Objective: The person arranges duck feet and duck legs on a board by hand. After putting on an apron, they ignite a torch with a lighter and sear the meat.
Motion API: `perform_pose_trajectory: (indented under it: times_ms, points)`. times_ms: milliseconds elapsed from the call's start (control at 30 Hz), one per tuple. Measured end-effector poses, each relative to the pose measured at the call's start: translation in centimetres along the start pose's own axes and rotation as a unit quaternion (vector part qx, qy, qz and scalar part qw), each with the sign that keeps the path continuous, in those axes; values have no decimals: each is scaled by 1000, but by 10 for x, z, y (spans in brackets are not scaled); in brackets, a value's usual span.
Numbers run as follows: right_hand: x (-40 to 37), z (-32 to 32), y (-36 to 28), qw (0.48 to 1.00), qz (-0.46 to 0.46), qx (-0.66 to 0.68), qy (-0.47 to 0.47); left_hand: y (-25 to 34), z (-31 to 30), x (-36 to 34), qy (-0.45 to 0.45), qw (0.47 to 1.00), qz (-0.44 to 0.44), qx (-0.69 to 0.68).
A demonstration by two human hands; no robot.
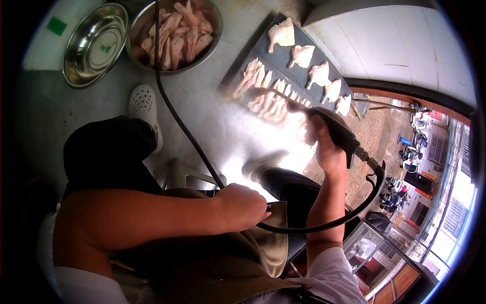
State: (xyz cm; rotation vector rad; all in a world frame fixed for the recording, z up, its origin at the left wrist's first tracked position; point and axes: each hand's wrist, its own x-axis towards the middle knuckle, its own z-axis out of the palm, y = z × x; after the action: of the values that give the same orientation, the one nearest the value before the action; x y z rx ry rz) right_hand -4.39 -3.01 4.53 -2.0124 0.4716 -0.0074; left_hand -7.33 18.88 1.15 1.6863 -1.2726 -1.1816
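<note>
On the grey floor (217, 126) by the open shopfront, our right hand (326, 149) grips the torch (338, 133), its nozzle running ahead-left over the tray (281, 63) of chicken feet (268, 96), while our left hand (243, 205), farther back, fists the hose (157, 61).

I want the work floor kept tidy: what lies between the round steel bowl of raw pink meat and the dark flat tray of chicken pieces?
Only bare grey floor lies between the round steel bowl and the dark flat tray, as the head view shows.
</note>
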Motion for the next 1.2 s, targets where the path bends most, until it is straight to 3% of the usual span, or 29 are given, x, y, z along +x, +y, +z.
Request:
perform_pose_trajectory:
  times_ms: [233, 400, 700, 1200]
  points:
    - [-3, 2, 1, 999, -54, 1, -5, -3, 7, -4, -4, 999, 41, 18]
    - [-3, 8, -2, 998, -53, 16, -11, 3, 0, -8, -37, 999, 14, 26]
    - [-5, 19, -14, 998, -61, -34, -11, 3, 1, -20, -13, 997, 45, 67]
    - [-3, 27, -13, 995, -85, -39, -47, 4, -4, -25, -2, 999, 40, 14]
